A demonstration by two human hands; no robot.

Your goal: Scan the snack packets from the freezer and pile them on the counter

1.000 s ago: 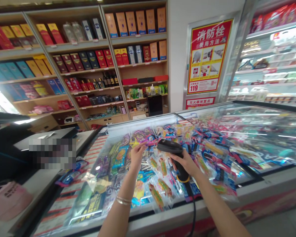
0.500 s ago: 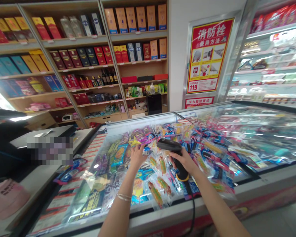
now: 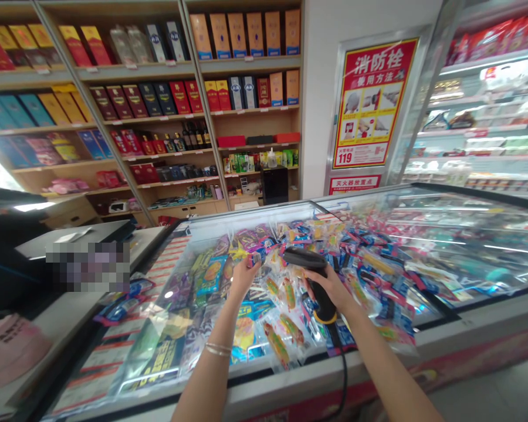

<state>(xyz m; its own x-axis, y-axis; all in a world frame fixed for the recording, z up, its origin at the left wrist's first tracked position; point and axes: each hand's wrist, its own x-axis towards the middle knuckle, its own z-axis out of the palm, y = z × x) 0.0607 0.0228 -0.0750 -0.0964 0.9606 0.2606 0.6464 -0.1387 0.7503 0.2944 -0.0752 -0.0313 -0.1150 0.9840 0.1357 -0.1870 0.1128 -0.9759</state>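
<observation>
My right hand (image 3: pixel 328 287) is wrapped round the handle of a black barcode scanner (image 3: pixel 305 258), whose head points left toward my left hand. A cable runs from its yellow-ringed base down over the freezer's front. My left hand (image 3: pixel 245 274) pinches a small blue and pink wrapped packet (image 3: pixel 256 258), with what looks like a barcode label turned toward the scanner. Most of that packet is hidden by the fingers. Just beyond lies a yellow star-shaped wrapper (image 3: pixel 237 253). Clear-wrapped corn-like items (image 3: pixel 289 293) lie below and between my hands.
Beneath my hands is a glass-topped freezer (image 3: pixel 242 384), heaped with many blue-wrapped packets (image 3: pixel 389 305). More blue packets (image 3: pixel 125 302) lie at its left edge, beside a counter with a pink bag (image 3: pixel 13 351). Shelves of boxes (image 3: pixel 255 111) line the back wall.
My left hand's fingers have drawn in from the yellow wrapper, and a packet with a label now shows in them. The scanner has shifted slightly right within the view.
</observation>
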